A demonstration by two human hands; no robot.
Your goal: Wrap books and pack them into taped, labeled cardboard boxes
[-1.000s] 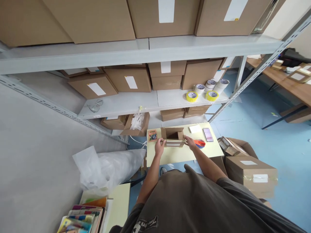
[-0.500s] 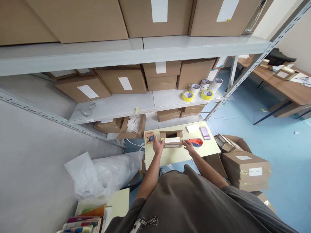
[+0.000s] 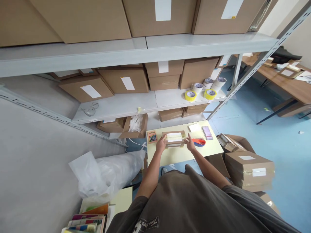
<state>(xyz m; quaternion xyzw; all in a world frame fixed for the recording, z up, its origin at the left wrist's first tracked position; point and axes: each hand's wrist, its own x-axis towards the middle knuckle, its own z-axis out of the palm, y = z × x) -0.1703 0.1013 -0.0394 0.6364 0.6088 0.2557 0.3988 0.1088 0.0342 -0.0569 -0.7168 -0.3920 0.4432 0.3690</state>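
Observation:
A small cardboard box (image 3: 177,142) lies on the pale yellow table (image 3: 167,157), its top flaps folded down and a white label across them. At its left end my left hand (image 3: 160,144) is closed on the side, thumb near the top edge. The opposite end is gripped by my right hand (image 3: 190,143). Just right of that hand rests a red and blue tape dispenser (image 3: 199,142). An orange card with a picture (image 3: 152,137) lies to the left of the box. Behind the dispenser are white paper (image 3: 194,127) and a blurred purple item (image 3: 207,133).
A metal shelf (image 3: 116,105) ahead carries cartons and tape rolls (image 3: 190,95). Bubble-wrap-like plastic (image 3: 109,171) stands left of the table. Larger cardboard cartons (image 3: 249,168) sit on the floor to the right. Books (image 3: 87,223) lie at lower left.
The box's top, open with a dark gap half a second ago, is now covered by its flaps. Both hands stay at its ends. The whole view has shifted slightly.

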